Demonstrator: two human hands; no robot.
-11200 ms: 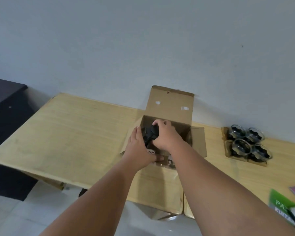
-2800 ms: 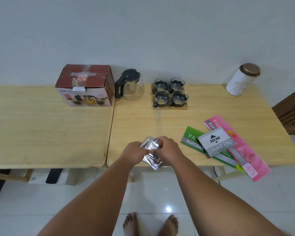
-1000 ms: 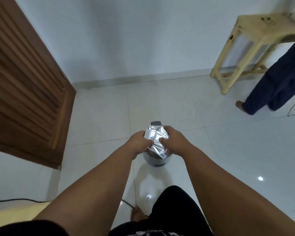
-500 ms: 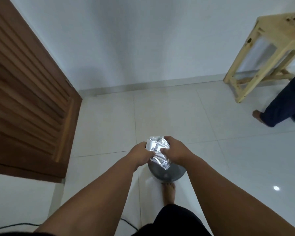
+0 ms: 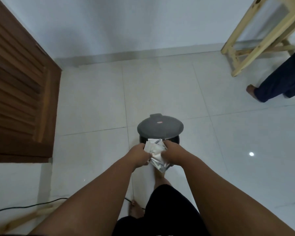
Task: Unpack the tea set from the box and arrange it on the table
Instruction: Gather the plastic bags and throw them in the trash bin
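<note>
Left hand [image 5: 140, 155] and right hand [image 5: 173, 155] both clench a crumpled silvery plastic wrapper [image 5: 156, 155] directly over a grey pedal bin [image 5: 160, 129]. The bin's lid appears raised. The wrapper's top edge sits at the bin's opening, apparently not released.

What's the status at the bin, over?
Left hand and right hand both clamped on crumpled silver wrapping. Wrapping held at the mouth of the bin, lid raised. Nothing blocking the drop.
</note>
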